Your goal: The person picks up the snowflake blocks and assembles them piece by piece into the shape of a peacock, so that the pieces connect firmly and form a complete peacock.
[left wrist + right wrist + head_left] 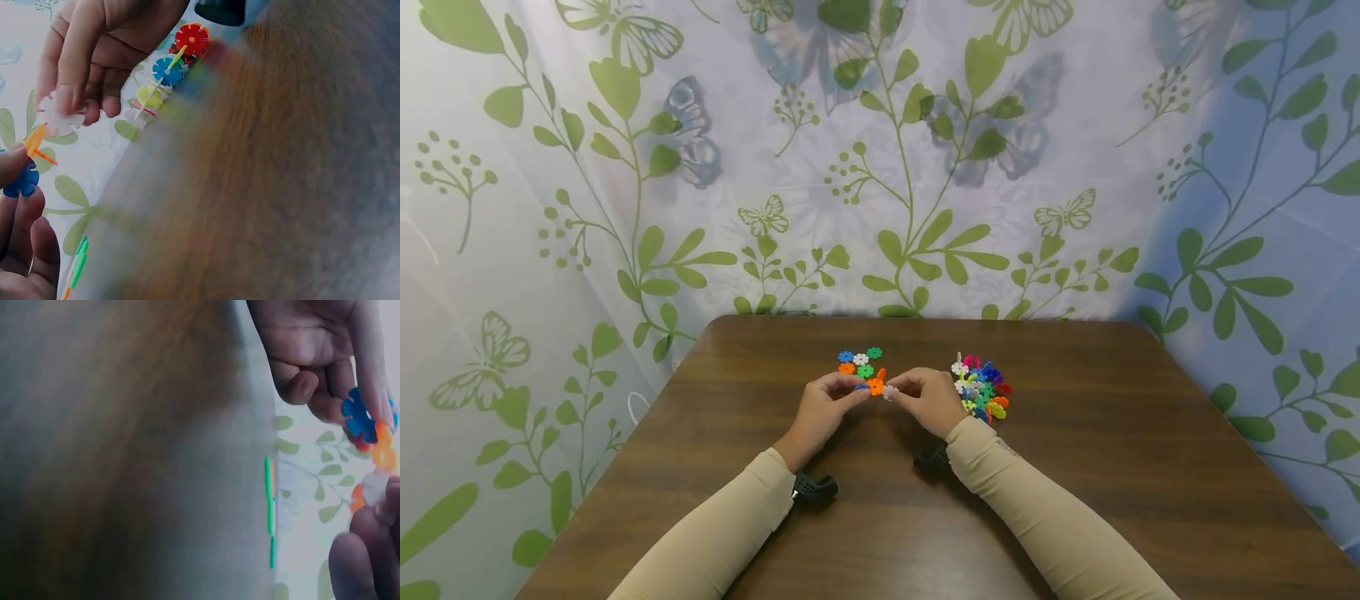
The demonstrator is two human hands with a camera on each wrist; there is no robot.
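Both hands meet over the far middle of the table, working on small notched, flower-shaped plastic discs. My left hand (pixel 818 414) pinches a blue disc (pixel 24 180) between thumb and fingers. An orange disc (pixel 876 387) lies between the two hands, next to the blue one, and another orange piece (pixel 882 373) sticks up behind it. Thumb and fingertips of my right hand (pixel 934 403) pinch a white disc (pixel 61 115) against the orange part. Fingers partly cover the joints, so I cannot tell how firmly the white disc is slotted in.
Right of the right hand is a heap of mixed-colour discs (pixel 985 390). Behind the left hand, several discs (pixel 861 359) in blue, white, green and orange lie flat in a cluster. The brown wooden table (pixel 1075 500) ends at a leaf-patterned curtain (pixel 820 233).
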